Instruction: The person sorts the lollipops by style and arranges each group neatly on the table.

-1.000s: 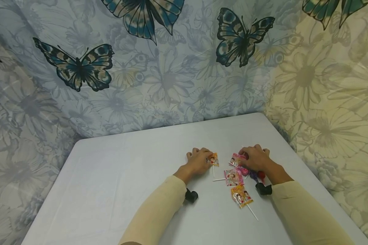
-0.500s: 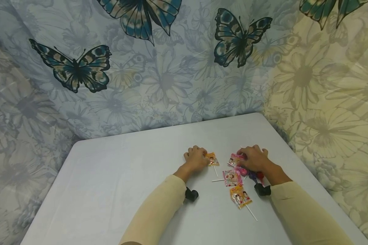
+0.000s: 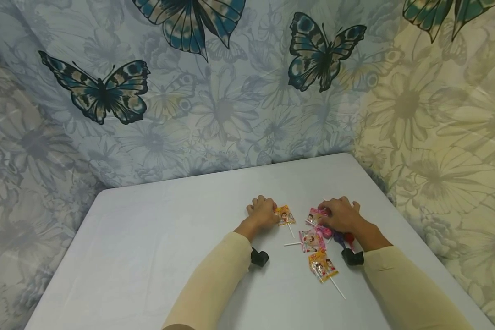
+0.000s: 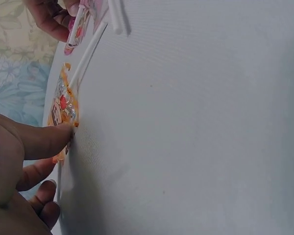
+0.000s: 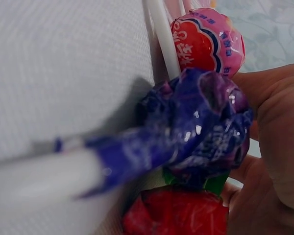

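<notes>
My left hand (image 3: 262,213) pinches the edge of an orange-wrapped lollipop (image 3: 285,215) between thumb and finger; its white stick points toward the front. In the left wrist view, the thumb (image 4: 56,139) lies against that orange wrapper (image 4: 63,110). To the right, my right hand (image 3: 341,215) grips a pink-wrapped lollipop (image 3: 315,216), partly covered by its fingers. Close under this hand are a round pink lollipop (image 5: 210,41), a dark blue-purple lollipop (image 5: 206,122) and a red lollipop (image 5: 179,213), with a bit of green wrapper behind them.
Another pink-wrapped lollipop (image 3: 312,240) lies between the forearms, its stick pointing left. In front of it is a second orange-wrapped lollipop (image 3: 323,266). The white table (image 3: 128,252) meets butterfly-patterned curtains (image 3: 231,114) at the back and sides. Each wrist wears a black camera.
My left hand has shifted slightly left, uncovering more of the orange wrapper, and that lollipop's stick has swung a little to the right. The right hand stays in place.
</notes>
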The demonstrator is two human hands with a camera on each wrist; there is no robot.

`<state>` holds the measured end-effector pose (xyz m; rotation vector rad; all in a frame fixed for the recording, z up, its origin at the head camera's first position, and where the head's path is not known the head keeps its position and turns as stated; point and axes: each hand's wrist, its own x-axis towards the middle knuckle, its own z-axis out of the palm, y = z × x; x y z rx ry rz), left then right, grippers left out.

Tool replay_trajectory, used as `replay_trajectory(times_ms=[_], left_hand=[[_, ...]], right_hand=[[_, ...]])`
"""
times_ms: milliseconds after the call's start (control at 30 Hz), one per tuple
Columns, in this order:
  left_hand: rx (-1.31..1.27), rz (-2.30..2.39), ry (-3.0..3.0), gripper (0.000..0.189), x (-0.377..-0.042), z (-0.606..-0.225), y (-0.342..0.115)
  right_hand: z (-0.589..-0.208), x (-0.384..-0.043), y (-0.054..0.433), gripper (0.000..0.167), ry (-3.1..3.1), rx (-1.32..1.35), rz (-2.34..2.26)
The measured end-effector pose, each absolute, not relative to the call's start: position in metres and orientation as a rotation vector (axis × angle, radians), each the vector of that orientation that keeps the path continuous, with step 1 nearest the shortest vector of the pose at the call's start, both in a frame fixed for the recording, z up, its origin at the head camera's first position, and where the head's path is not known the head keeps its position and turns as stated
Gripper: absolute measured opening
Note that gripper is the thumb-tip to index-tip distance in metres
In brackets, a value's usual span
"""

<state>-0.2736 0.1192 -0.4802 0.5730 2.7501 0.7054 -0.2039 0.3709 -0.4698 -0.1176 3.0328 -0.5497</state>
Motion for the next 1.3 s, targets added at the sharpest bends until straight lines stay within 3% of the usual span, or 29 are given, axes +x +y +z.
replay_trajectory(times_ms=[300, 700, 1300], left_hand=[[0.460, 0.781, 2.780, 0.004, -0.275, -0.482, 0.123], [0.454, 1.071, 2.712, 0.004, -0.275, -0.483, 0.123], [0.081, 1.630, 2.314, 0.011, -0.280, -0.474, 0.116]], right_hand=[[-0.470, -0.204, 0.371, 0.043, 3.031, -0.113, -0.560], [-0.468, -0.204, 0.370, 0.045, 3.040, -0.118, -0.537], [-0.469, -0.203, 0.370, 0.045, 3.021, -0.114, -0.531]])
